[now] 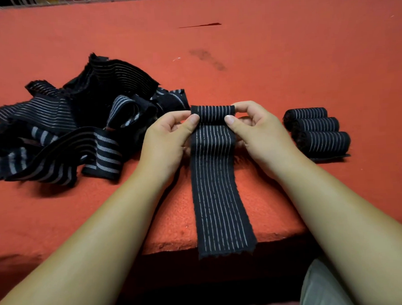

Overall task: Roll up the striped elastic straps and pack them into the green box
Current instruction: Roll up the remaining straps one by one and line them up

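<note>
The left hand (169, 135) and right hand (254, 128) each pinch an end of the striped strap's (218, 186) rolled top between them (its tail overhangs the desk (283, 54) edge).

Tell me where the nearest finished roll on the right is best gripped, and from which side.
Probably from above, pinching the nearest roll by its two end faces: they point left and right and stand free, while its far side lies against the middle roll.
</note>
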Motion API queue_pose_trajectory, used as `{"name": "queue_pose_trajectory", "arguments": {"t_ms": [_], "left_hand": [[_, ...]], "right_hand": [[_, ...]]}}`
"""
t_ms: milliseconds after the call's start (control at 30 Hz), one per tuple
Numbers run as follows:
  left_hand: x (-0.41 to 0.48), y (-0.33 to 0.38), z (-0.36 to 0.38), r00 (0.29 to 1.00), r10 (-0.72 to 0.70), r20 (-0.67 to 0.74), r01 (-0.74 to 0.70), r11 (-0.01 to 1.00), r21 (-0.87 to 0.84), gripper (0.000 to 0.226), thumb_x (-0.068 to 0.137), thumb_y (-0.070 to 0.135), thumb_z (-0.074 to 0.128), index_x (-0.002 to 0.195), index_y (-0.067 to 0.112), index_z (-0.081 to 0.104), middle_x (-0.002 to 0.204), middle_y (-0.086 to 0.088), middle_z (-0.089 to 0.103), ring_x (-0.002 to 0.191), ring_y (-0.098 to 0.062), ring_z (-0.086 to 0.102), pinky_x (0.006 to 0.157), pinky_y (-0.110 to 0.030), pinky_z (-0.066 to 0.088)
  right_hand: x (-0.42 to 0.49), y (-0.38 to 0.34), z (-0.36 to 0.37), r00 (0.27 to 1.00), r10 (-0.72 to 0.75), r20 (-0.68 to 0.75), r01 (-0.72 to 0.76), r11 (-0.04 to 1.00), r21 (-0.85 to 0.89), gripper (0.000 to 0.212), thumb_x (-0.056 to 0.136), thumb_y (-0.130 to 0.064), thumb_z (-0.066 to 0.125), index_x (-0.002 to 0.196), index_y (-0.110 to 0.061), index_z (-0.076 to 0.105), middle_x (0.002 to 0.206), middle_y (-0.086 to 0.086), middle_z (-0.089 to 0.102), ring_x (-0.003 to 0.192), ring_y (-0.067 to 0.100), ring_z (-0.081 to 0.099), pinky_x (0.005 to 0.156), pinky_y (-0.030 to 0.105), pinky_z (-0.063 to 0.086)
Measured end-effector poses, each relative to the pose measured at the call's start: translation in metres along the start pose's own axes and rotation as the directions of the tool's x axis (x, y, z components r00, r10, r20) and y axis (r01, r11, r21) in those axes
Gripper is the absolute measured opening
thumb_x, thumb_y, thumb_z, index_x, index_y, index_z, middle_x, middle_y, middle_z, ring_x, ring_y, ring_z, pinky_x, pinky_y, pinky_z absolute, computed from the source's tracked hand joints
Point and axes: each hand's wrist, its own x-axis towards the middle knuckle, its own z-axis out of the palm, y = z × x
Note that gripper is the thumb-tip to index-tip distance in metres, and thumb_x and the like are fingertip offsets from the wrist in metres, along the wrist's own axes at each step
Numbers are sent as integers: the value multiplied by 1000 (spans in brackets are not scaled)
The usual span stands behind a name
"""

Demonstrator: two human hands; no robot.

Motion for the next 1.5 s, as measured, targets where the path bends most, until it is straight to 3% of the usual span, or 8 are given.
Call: {"name": "queue_pose_trajectory", "arguments": {"t_ms": [267, 467, 633, 733, 867, 1100, 1333, 1500], "left_hand": [[-3, 2, -3, 991, -66, 120, 67, 998, -6, 29, 105, 44, 67, 117, 20, 78, 85, -12, 57, 65, -16, 48, 51, -23, 45], [-2, 1, -5, 996, -11, 88, 11, 1000, 3, 23, 105, 31, 70, 118, 13, 75, 82, -4, 59, 60, -8, 52, 53, -20, 44], [-7, 5, -1, 995, 43, 94, -43, 999, 3, 23, 106, 21, 69, 125, 8, 72, 99, -7, 71, 67, -3, 65, 57, -17, 51], [-6, 5, -3, 994, 35, 104, -34, 999, -8, 21, 104, 24, 71, 124, 15, 74, 102, -7, 74, 81, -11, 71, 66, -26, 57], [-6, 6, -2, 994, -49, 102, 55, 997, -59, 29, 103, 28, 73, 126, 11, 74, 117, -16, 78, 94, -23, 76, 76, -35, 62], [-3, 3, -4, 989, -62, 137, 71, 996, -57, 28, 103, 25, 73, 128, 11, 74, 126, -20, 76, 100, -25, 76, 86, -39, 63], [-1, -1, -6, 990, -19, 139, 28, 998, -60, 35, 96, 24, 79, 129, 16, 72, 131, -29, 69, 111, -35, 73, 108, -69, 49], [-4, 2, -6, 987, -69, 145, 77, 996, -53, 28, 101, 18, 75, 128, 11, 75, 123, -29, 73, 104, -35, 73, 102, -56, 56]], "right_hand": [[-1, -3, -4, 999, 19, 33, -22, 995, 96, 27, 97, -3, 74, 119, -19, 76, 103, 23, 76, 86, 24, 67, 84, 45, 55], [-1, 0, -6, 992, 65, 107, -81, 985, 154, 28, 98, -8, 75, 125, -17, 77, 121, 20, 76, 100, 28, 74, 102, 57, 57], [-1, -1, -8, 980, 87, 181, -107, 988, 107, 25, 105, -29, 69, 122, -14, 79, 95, 6, 80, 81, 16, 69, 83, 47, 61], [-2, -2, -9, 976, 84, 201, -109, 987, 116, 23, 106, -29, 67, 121, -15, 79, 86, -1, 73, 72, 11, 62, 71, 36, 54], [-1, -1, -8, 978, 58, 200, -92, 982, 166, 21, 106, -21, 67, 124, -19, 77, 119, 19, 77, 97, 26, 73, 94, 52, 60], [1, -1, -8, 980, 51, 193, -103, 957, 272, 36, 102, -2, 67, 134, -19, 72, 108, 10, 72, 98, 24, 72, 93, 42, 62], [1, 0, -7, 981, 79, 175, -112, 976, 188, 28, 106, -27, 67, 132, -18, 74, 123, 13, 78, 99, 26, 72, 97, 51, 59], [3, 5, -8, 989, 29, 145, -52, 986, 159, 22, 100, -27, 73, 121, -24, 78, 115, 19, 76, 98, 30, 71, 104, 69, 52]]}}
